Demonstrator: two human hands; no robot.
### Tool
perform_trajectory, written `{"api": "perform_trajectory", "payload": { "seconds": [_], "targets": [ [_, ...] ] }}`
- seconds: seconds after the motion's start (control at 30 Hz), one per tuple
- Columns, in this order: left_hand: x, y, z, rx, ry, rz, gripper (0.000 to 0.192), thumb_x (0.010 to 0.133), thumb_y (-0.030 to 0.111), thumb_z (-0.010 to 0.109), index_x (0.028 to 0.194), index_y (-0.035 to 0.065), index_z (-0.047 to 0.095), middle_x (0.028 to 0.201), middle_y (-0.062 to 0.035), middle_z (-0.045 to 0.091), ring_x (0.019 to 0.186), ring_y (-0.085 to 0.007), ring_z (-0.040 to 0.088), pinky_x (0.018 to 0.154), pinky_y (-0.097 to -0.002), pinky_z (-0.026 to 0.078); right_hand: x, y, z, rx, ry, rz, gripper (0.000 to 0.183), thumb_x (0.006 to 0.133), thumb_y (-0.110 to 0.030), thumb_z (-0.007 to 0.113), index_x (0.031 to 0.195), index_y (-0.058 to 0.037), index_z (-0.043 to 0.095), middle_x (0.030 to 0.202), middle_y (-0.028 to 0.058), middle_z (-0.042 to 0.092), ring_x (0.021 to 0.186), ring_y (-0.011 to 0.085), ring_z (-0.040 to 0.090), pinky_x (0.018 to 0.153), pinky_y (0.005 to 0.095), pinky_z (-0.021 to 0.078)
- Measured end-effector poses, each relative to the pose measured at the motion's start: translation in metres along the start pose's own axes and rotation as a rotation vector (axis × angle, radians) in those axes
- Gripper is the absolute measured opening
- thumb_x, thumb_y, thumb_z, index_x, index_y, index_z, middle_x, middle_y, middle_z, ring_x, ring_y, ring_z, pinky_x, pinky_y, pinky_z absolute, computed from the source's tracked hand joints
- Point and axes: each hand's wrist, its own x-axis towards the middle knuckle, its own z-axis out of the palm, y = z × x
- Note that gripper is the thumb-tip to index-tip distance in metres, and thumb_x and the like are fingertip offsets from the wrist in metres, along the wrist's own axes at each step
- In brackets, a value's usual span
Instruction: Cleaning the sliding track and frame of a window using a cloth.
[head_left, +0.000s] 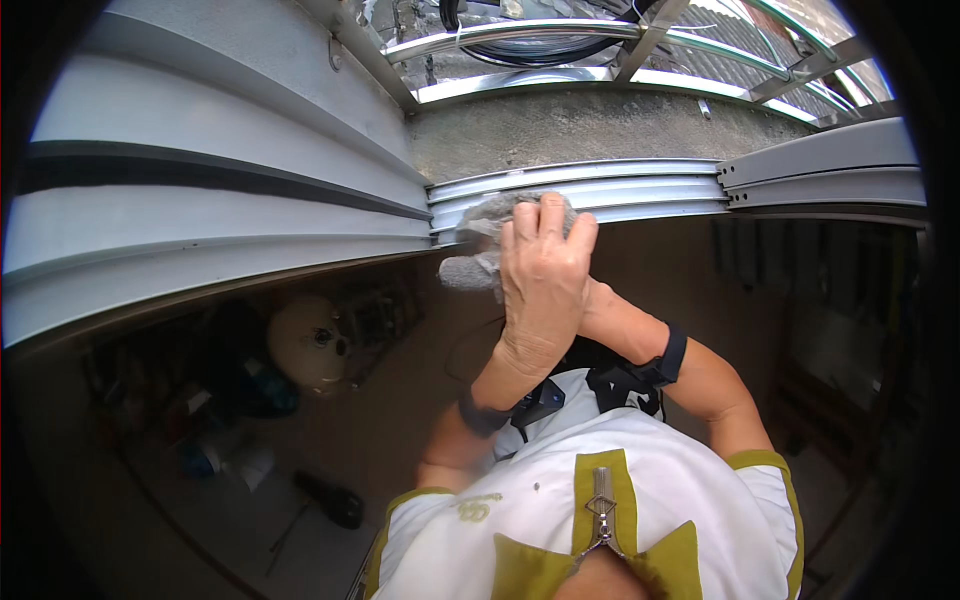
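Observation:
A grey cloth (471, 271) is bunched against the white sliding-window track (637, 191). My left hand (546, 262) lies over the cloth, its fingers bent down onto the track side. Beneath it my right hand (592, 304) reaches in from the right, so the wrists cross. Most of the right hand is hidden by the left one; a blurred patch of skin shows among the cloth's folds. Several parallel ridges run along the track, and the cloth covers part of its left end.
White window frames flank the track, one on the left (187, 217) and one on the right (832, 176). Beyond lie a concrete ledge (585, 127), a metal railing (525, 31) and coiled black cable (540, 54). In the dim room below stands a rounded pale object (306, 341).

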Motion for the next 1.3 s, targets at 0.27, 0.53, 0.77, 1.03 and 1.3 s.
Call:
{"api": "perform_trajectory", "payload": {
  "seconds": [0.27, 0.53, 0.77, 1.03, 1.3],
  "targets": [
    [-0.008, -0.005, -0.002, -0.021, 0.018, 0.028, 0.022, 0.076, 0.009, 0.059, 0.097, 0.0062, 0.067, 0.112, -0.0142, 0.056, 0.098, -0.0279, 0.053, 0.079, -0.0376, 0.045, 0.01, 0.001, 0.011, 0.023, 0.043, -0.022, 0.012, 0.085, -0.012, 0.061, 0.092, -0.0024, 0.061, 0.079, 0.0184, 0.065, 0.072, 0.0365, 0.063, 0.061, 0.0397, 0.0511],
    [-0.005, -0.001, -0.001, -0.013, -0.006, 0.077, 0.023, 0.075, 0.01, 0.061, 0.098, 0.007, 0.066, 0.112, -0.0139, 0.056, 0.099, -0.0274, 0.052, 0.081, -0.0371, 0.044, -0.005, -0.001, -0.024, 0.029, -0.049, 0.006, 0.012, 0.085, -0.012, 0.062, 0.092, -0.0025, 0.061, 0.079, 0.018, 0.065, 0.072, 0.036, 0.063, 0.061, 0.0391, 0.051],
    [-0.001, -0.012, 0.001, 0.029, 0.015, -0.03, 0.026, 0.071, 0.01, 0.063, 0.097, 0.0065, 0.067, 0.108, -0.0124, 0.058, 0.098, -0.0278, 0.053, 0.08, -0.039, 0.043, 0.027, 0.002, 0.019, 0.069, 0.062, -0.043, 0.012, 0.085, -0.012, 0.062, 0.092, -0.0026, 0.061, 0.079, 0.0177, 0.065, 0.071, 0.0356, 0.063, 0.061, 0.0385, 0.051],
    [-0.001, -0.001, 0.0, -0.146, 0.061, 0.009, 0.027, 0.074, 0.01, 0.063, 0.1, 0.0082, 0.07, 0.115, -0.0137, 0.058, 0.098, -0.0263, 0.052, 0.084, -0.0395, 0.041, 0.002, 0.005, -0.036, 0.055, -0.071, -0.001, 0.012, 0.085, -0.012, 0.062, 0.093, -0.0027, 0.061, 0.079, 0.0173, 0.065, 0.071, 0.0351, 0.062, 0.061, 0.0378, 0.051],
    [0.002, -0.005, 0.001, -0.028, 0.034, -0.072, 0.027, 0.072, 0.01, 0.062, 0.097, 0.0087, 0.071, 0.112, -0.0138, 0.06, 0.097, -0.0276, 0.053, 0.083, -0.0397, 0.04, 0.022, 0.003, -0.006, 0.089, 0.018, -0.033, 0.013, 0.085, -0.012, 0.061, 0.094, -0.0028, 0.06, 0.081, 0.0171, 0.064, 0.072, 0.0346, 0.061, 0.063, 0.0379, 0.0502]
  ]
}}
